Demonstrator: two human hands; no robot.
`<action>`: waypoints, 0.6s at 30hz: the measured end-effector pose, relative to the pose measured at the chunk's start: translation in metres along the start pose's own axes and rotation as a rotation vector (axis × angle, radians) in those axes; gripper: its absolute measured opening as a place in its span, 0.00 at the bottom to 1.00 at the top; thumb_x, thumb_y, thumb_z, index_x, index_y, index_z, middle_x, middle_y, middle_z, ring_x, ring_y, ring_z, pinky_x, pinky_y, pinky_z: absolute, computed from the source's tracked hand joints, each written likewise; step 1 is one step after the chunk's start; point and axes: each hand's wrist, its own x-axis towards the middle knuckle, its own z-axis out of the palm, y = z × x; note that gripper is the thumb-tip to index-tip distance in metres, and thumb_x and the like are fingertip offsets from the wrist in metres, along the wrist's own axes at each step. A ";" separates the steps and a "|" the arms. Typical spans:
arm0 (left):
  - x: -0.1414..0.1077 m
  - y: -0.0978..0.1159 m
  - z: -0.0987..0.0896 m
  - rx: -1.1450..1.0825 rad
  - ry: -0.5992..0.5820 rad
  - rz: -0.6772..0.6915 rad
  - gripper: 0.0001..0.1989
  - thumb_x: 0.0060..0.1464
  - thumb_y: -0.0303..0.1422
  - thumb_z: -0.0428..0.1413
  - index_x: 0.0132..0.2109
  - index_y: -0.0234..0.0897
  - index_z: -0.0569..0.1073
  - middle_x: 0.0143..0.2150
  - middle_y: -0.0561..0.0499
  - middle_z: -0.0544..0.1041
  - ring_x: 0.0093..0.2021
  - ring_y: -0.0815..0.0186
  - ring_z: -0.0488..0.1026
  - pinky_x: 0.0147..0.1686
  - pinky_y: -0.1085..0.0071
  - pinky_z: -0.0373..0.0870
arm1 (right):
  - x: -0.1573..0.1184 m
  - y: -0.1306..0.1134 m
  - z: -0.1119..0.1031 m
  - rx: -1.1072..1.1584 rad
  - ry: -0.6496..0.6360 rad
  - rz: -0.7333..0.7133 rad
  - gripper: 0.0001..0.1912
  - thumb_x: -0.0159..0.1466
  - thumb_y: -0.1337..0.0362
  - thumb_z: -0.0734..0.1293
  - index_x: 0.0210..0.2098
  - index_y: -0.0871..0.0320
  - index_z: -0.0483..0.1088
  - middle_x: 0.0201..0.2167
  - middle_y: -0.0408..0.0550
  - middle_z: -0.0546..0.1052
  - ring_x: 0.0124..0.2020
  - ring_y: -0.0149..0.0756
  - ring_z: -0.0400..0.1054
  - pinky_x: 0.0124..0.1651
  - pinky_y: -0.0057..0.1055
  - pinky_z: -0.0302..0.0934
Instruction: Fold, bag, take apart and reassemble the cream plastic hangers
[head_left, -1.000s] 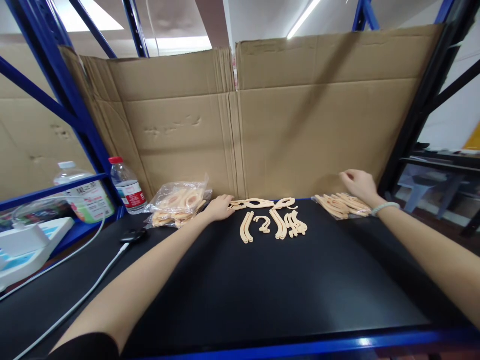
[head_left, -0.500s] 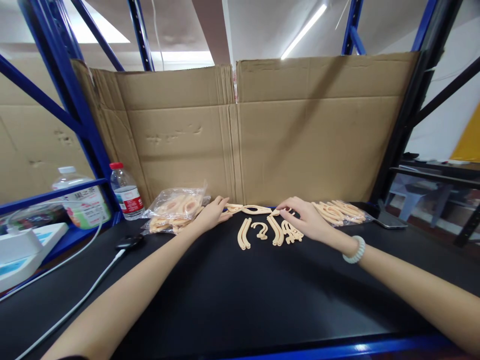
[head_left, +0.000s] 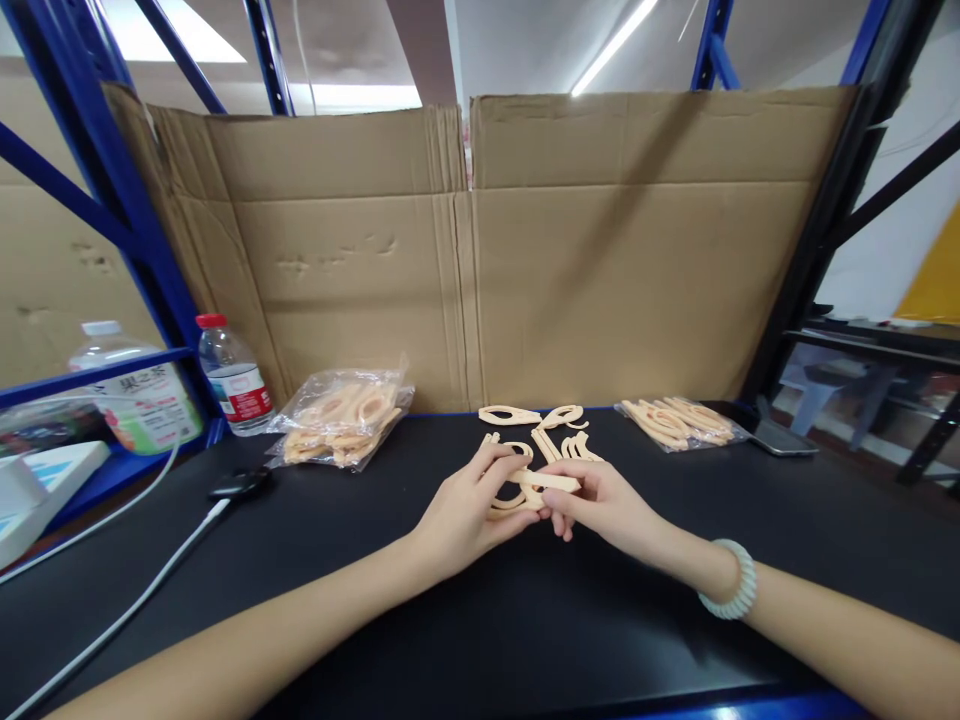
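Observation:
Near the middle of the black table, my left hand (head_left: 469, 508) is closed on a beige looped piece (head_left: 510, 499). My right hand (head_left: 611, 505) grips a beige bar-like piece (head_left: 553, 482), which lies across the looped piece, the two touching. Both hands meet there, fingertips close together. Just beyond them lie more beige parts: an oval-looped piece (head_left: 510, 413), another looped piece (head_left: 562, 415) and several curved strips (head_left: 583, 447). My hands partly hide the strips and a hook-shaped piece.
Plastic bags of beige parts lie at the left (head_left: 341, 420) and right (head_left: 679, 422). A phone (head_left: 784, 438), a red-capped bottle (head_left: 238, 380) and a black device (head_left: 240, 484) with a white cable are on the table. Cardboard (head_left: 637, 250) stands behind.
Both hands have come toward the person and together, now holding beige pieces between them. One oval-looped piece no longer lies beside my left hand at the back. The view has shifted slightly.

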 end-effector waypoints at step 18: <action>-0.005 -0.002 0.009 -0.511 0.071 -0.293 0.17 0.53 0.37 0.61 0.48 0.38 0.71 0.33 0.53 0.75 0.29 0.68 0.72 0.28 0.75 0.72 | 0.001 0.004 -0.009 0.020 0.032 0.028 0.14 0.58 0.55 0.71 0.33 0.61 0.73 0.26 0.45 0.75 0.24 0.28 0.70 0.25 0.25 0.68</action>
